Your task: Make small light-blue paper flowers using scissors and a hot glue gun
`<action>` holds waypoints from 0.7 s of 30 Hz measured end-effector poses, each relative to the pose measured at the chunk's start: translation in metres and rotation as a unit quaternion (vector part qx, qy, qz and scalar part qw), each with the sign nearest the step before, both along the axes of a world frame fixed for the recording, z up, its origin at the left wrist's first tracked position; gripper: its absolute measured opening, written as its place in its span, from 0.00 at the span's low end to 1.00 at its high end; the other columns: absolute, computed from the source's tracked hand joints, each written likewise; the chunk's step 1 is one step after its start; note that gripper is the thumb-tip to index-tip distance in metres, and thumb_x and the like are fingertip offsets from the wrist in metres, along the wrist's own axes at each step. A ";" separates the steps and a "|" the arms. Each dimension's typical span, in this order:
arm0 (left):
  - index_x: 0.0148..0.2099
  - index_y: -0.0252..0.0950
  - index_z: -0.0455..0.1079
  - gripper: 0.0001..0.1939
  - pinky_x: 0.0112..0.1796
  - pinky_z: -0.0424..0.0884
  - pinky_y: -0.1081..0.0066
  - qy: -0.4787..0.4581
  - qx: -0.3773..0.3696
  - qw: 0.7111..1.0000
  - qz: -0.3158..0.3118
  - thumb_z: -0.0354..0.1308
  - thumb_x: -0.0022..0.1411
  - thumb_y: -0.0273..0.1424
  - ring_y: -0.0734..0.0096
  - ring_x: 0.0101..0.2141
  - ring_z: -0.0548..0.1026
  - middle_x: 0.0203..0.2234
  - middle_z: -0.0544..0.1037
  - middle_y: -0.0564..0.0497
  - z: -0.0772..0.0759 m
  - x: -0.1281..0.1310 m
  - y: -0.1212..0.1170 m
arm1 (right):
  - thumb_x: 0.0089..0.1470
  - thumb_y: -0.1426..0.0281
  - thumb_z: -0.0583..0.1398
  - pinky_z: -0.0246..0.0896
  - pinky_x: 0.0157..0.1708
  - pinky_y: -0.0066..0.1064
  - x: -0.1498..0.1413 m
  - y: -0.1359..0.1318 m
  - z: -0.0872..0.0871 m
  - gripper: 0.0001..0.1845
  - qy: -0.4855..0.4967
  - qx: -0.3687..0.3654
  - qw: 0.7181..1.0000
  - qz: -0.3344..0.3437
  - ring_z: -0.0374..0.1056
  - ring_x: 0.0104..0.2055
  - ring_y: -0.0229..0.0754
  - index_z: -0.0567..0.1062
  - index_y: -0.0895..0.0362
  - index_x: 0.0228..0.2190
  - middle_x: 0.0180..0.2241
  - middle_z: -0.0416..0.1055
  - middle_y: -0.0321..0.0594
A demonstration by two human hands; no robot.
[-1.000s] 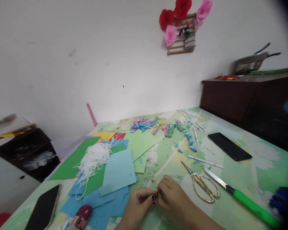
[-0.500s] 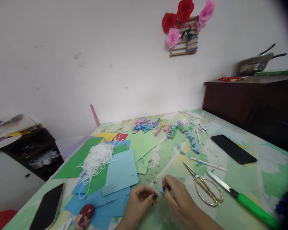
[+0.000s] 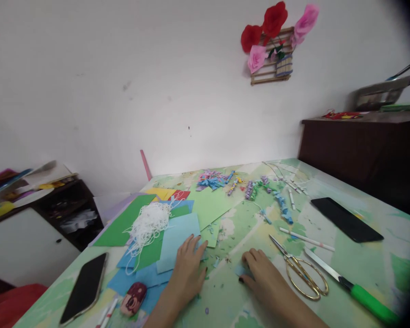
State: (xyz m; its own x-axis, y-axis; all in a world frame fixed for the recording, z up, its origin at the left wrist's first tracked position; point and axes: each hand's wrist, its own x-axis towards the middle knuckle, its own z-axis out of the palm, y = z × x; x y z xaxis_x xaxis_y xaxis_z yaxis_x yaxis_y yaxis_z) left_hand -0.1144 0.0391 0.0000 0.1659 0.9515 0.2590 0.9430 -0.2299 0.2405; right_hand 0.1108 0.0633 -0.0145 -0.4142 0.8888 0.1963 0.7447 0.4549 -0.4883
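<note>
Light-blue paper (image 3: 174,241); left hand (image 3: 188,269) hides part, fingers wide; right hand (image 3: 263,275): can't tell

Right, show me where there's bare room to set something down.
There is bare tablecloth between the black phone at right and the green-handled knife. The gap between left hand and right hand looks passable, though scraps dot it. It's crowded on the left, where white string lies on paper sheets, and at the back, around the heap of paper strips.
</note>
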 end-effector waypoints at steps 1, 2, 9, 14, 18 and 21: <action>0.56 0.37 0.60 0.30 0.53 0.50 0.54 0.029 -0.012 0.999 0.025 0.51 0.48 0.25 0.53 0.57 0.51 0.55 0.60 0.43 0.001 -0.006 0.001 | 0.42 0.78 0.57 0.54 0.32 0.33 0.000 0.000 -0.002 0.07 0.013 -0.020 1.000 0.004 0.61 0.34 0.45 0.67 0.58 0.27 0.32 0.67 0.44; 0.57 0.36 0.58 0.31 0.53 0.50 0.55 0.049 -0.025 0.997 0.045 0.51 0.47 0.26 0.53 0.56 0.52 0.55 0.60 0.43 0.002 -0.011 0.002 | 0.43 0.78 0.56 0.54 0.31 0.31 0.000 0.000 -0.004 0.06 0.027 -0.036 0.999 0.007 0.62 0.33 0.44 0.67 0.58 0.27 0.30 0.67 0.43; 0.51 0.33 0.64 0.23 0.47 0.60 0.68 0.084 -0.056 0.989 0.105 0.48 0.50 0.24 0.62 0.47 0.66 0.45 0.71 0.43 0.008 -0.025 0.009 | 0.45 0.78 0.51 0.50 0.29 0.29 -0.002 0.000 -0.007 0.06 0.063 -0.035 0.996 0.048 0.61 0.29 0.40 0.65 0.57 0.22 0.26 0.67 0.39; 0.47 0.34 0.66 0.17 0.45 0.62 0.68 0.038 0.009 0.979 0.201 0.43 0.57 0.23 0.66 0.44 0.70 0.43 0.73 0.45 0.008 -0.046 0.014 | 0.49 0.74 0.50 0.50 0.28 0.29 0.000 0.002 0.001 0.06 0.092 -0.013 0.994 0.054 0.60 0.27 0.39 0.64 0.57 0.23 0.25 0.66 0.38; 0.48 0.32 0.65 0.17 0.46 0.63 0.66 -0.017 0.157 0.956 0.248 0.42 0.60 0.28 0.65 0.45 0.70 0.44 0.73 0.43 0.014 -0.068 0.008 | 0.51 0.70 0.50 0.47 0.24 0.27 0.002 0.007 0.001 0.09 0.107 0.003 0.994 0.026 0.57 0.23 0.37 0.62 0.57 0.22 0.21 0.63 0.35; 0.49 0.32 0.63 0.17 0.48 0.62 0.65 -0.027 0.229 0.945 0.233 0.41 0.60 0.28 0.65 0.46 0.69 0.45 0.72 0.43 0.024 -0.071 0.002 | 0.53 0.65 0.49 0.45 0.23 0.27 0.003 0.011 -0.002 0.14 0.099 0.010 0.995 0.001 0.56 0.21 0.36 0.59 0.56 0.19 0.18 0.60 0.34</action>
State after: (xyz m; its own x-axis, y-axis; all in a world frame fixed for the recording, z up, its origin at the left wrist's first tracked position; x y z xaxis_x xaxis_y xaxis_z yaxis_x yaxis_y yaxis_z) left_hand -0.1851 0.0415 0.0235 -0.2683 0.7048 0.6567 0.9568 0.1158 0.2665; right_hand 0.1141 0.0746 -0.0163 -0.3677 0.8831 0.2913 0.6342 0.4673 -0.6160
